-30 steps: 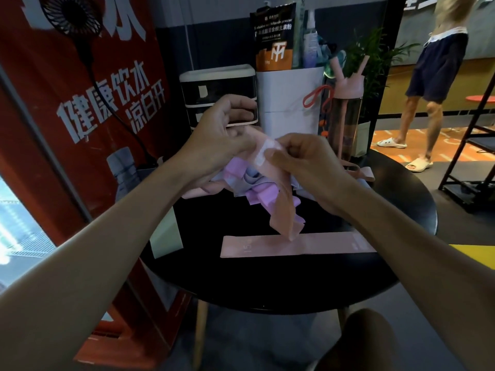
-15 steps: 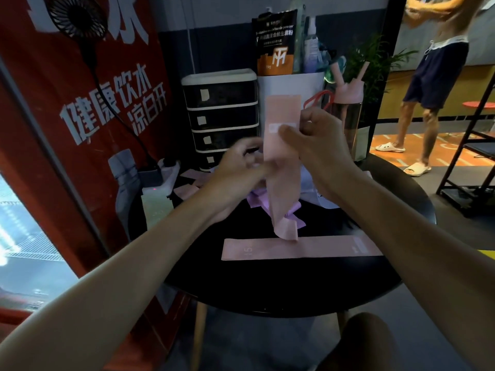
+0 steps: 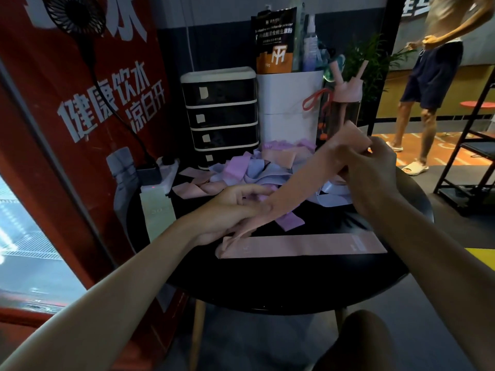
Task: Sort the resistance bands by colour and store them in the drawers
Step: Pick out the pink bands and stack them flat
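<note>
Over the desk [image 3: 267, 287] ctr, both hands hold 1 pink band [image 3: 302, 187] taut on a slant. Left hand [image 3: 231, 212] is low, fingers curled round the band's lower end, just above the left end of the flat pink band [image 3: 302, 246]. Right hand [image 3: 372, 180] is higher, twd the far right edge, thumb & fingers pinching the upper end.

Counts: 2 hands, 1 band held, 1 flat band on the near half, 1 pale green band [image 3: 156, 214] draped at the left edge, 1 drawer unit [image 3: 219, 116] w/ 4 labelled drawers at the far edge. Pile of bands [image 3: 251, 170] (pink, purple, bluish) in front of it is too tangled to count.

Vs 0.5 s ago: held band was upright before the drawers, now tilted. Right hand has gone right, left hand dropped lower & nearer. Flat band unmoved.
</note>
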`<state>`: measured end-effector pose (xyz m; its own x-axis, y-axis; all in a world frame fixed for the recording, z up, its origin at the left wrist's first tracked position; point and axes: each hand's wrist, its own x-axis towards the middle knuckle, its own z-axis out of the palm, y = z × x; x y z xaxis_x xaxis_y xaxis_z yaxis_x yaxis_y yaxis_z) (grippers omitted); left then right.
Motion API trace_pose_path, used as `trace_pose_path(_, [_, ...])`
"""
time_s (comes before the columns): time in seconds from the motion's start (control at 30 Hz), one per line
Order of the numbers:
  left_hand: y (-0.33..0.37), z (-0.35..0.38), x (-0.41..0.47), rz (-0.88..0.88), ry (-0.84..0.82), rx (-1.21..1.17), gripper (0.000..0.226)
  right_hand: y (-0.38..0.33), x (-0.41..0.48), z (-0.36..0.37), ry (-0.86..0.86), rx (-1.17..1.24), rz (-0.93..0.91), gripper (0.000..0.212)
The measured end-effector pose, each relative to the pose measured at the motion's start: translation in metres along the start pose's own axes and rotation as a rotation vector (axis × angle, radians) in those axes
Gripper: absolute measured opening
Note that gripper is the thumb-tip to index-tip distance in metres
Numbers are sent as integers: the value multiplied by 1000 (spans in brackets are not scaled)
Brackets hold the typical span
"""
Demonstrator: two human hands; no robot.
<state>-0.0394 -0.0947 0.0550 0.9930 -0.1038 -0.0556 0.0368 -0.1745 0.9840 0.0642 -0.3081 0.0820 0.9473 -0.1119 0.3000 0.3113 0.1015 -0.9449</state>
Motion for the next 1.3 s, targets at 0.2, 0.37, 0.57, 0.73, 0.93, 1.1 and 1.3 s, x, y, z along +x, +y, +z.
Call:
trace_pose_path(0.2, [-12, -23, -6, -88, -84, 151, 38, 43, -13, -42, 35, -192, 1, 10])
trace_pose_path(0.37, [-22, -28, -5, -126, 125, 420, 24, 67, -27, -74, 17, -419, -92, 8])
trace_pose_path(0.57, [-31, -29, -2, -127, 193, 305, 16, 80, -43, -95, -74, -579, -137, 34])
trace_pose_path(0.73, [-42, -28, -1, -93, 288, 330, 9, 92, -50, -103, -112, -697, -112, 33])
trace_pose_path(0.93, [-51, -30, -3, -70, 313, 402, 7, 94, -49, -104, -153, -740, -99, 36])
trace_pose_path(1.1, [-59, -31, -5, 56, 344, 826, 10, 97, -44, -104, -212, -905, -121, 29])
trace_pose_path(1.3, [-62, -23, -8, 132, -10, 813, 36, 99, -45, -114, -384, -1020, -234, 29])
